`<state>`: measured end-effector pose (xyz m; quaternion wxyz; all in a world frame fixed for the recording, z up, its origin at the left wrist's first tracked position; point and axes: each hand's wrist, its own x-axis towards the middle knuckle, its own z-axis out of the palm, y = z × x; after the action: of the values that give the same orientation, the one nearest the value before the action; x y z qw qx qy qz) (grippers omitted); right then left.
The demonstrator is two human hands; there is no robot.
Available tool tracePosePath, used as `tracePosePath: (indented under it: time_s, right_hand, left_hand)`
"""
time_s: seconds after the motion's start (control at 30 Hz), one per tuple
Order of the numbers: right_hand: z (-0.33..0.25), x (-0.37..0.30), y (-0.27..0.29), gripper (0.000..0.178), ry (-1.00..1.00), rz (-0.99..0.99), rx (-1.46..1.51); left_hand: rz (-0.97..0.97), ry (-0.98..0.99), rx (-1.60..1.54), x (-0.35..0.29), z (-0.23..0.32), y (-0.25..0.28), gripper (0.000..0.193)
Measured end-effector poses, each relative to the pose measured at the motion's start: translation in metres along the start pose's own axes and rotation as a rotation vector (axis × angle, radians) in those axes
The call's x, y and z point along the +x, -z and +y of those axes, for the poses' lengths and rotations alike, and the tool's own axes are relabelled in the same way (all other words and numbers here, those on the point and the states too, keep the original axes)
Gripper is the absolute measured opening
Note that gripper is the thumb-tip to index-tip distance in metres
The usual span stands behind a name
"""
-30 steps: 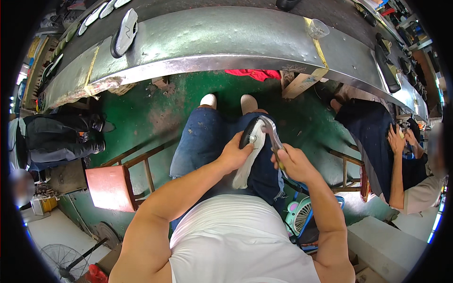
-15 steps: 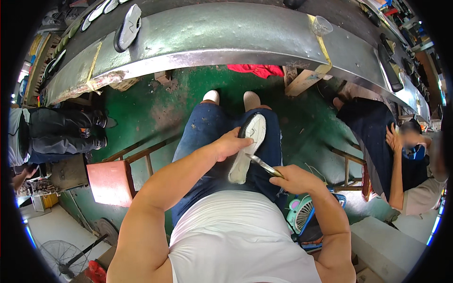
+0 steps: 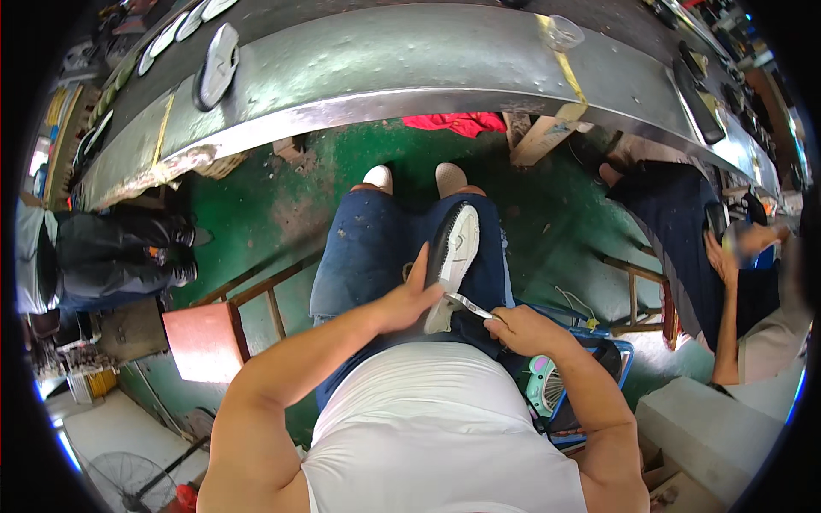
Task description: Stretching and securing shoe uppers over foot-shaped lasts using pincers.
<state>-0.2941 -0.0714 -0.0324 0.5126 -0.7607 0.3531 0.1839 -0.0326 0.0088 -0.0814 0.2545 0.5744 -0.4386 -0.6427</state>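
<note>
My left hand (image 3: pixel 412 299) has slid down the shoe (image 3: pixel 463 242) toward its narrow, pale end; half a second ago its thumb lay across the wider part. The forefinger now stretches up along the shoe's side, and more of the black edge below the wide end is uncovered. My right hand (image 3: pixel 517 329) has dropped nearer my waist. The metal hand tool (image 3: pixel 469 304) in it, whose head was up at the wide end a second ago, now slants low, its head just beside my left thumb. To my right, a co-worker's hands (image 3: pixel 723 262) have moved farther apart, and a dark object (image 3: pixel 717 215) has appeared by the nearer one.
</note>
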Motion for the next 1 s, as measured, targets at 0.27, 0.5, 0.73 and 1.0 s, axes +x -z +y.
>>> tracePosePath:
  time_s: [0.27, 0.5, 0.73, 1.0]
  right_hand:
    - [-0.001, -0.016, 0.039, 0.042, -0.265, -0.231, 0.302]
    - [-0.017, 0.013, -0.016, 0.033, 0.271, 0.473, -0.095]
    - [0.028, 0.011, -0.024, 0.036, 0.119, 0.357, 0.331]
    - [0.076, 0.030, -0.043, 0.040, 0.097, 0.305, 0.757]
  left_hand:
    - [0.083, -0.057, -0.122, 0.003, -0.032, -0.023, 0.087]
    - [0.207, -0.039, 0.126, 0.007, -0.020, -0.025, 0.098]
    - [0.214, -0.134, -0.097, -0.008, -0.010, -0.001, 0.085]
    - [0.185, -0.298, -0.409, -0.030, 0.146, 0.104, 0.068]
